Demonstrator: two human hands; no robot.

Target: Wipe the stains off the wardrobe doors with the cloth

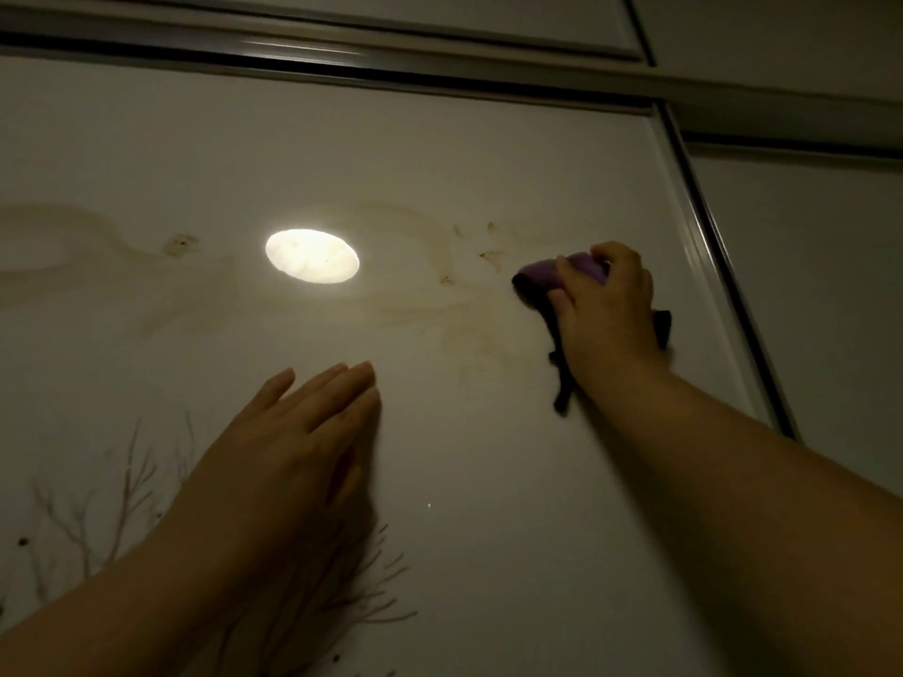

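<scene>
One purple cloth [576, 273] is bunched in my right hand [608, 310], fingers closed over it, pressed against the wardrobe door [488, 456] near its metal right edge frame [723, 266]. My left hand [293, 442] lies flat and empty on the door. Several brown stains [491, 259] sit just left of the cloth. One bright light reflection [312, 255] lies between stains.

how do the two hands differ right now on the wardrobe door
The right hand is curled shut around the purple cloth, while the left hand is open and holds nothing. The right hand sits higher, near the door's right edge and beside the brown stains; the left hand lies lower, fingers together and stretched flat toward the wardrobe door, above the printed branch pattern. Both are bare and reach up to the same door panel.
</scene>
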